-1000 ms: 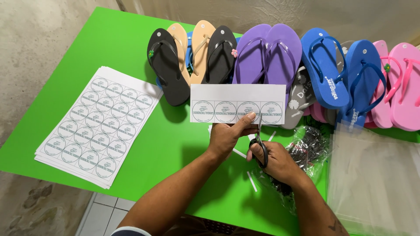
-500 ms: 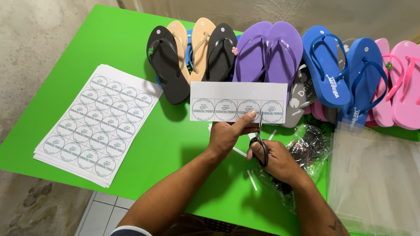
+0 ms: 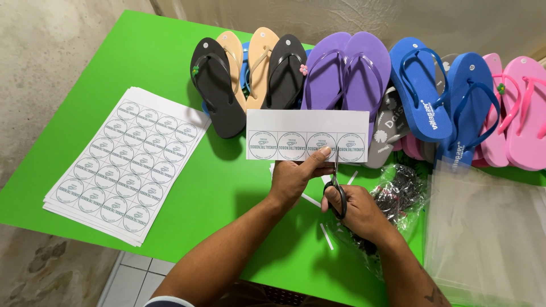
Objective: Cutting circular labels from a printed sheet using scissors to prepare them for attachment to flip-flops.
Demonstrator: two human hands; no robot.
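A strip of paper (image 3: pixel 307 135) printed with a row of four round labels is held up over the green table (image 3: pixel 170 68). Its lower edge is pinched in the grip of the left hand (image 3: pixel 296 179), the thumb lying on the front of the strip near the third label. A pair of black-handled scissors (image 3: pixel 335 190) is held in the grip of the right hand (image 3: pixel 359 213), fingers passed through the loops; the blades point upward just right of the left thumb and meet the strip's lower edge between the third and fourth labels. Thin white paper offcuts (image 3: pixel 325 236) are seen on the table below both hands. A stack of uncut label sheets (image 3: pixel 125 165) lies well to the left of the left hand. Beyond the strip, flip-flops (image 3: pixel 347 71) in black, tan, purple, blue and pink are lined up. Clear plastic bags (image 3: pixel 483 233) lie to the right of the right hand.
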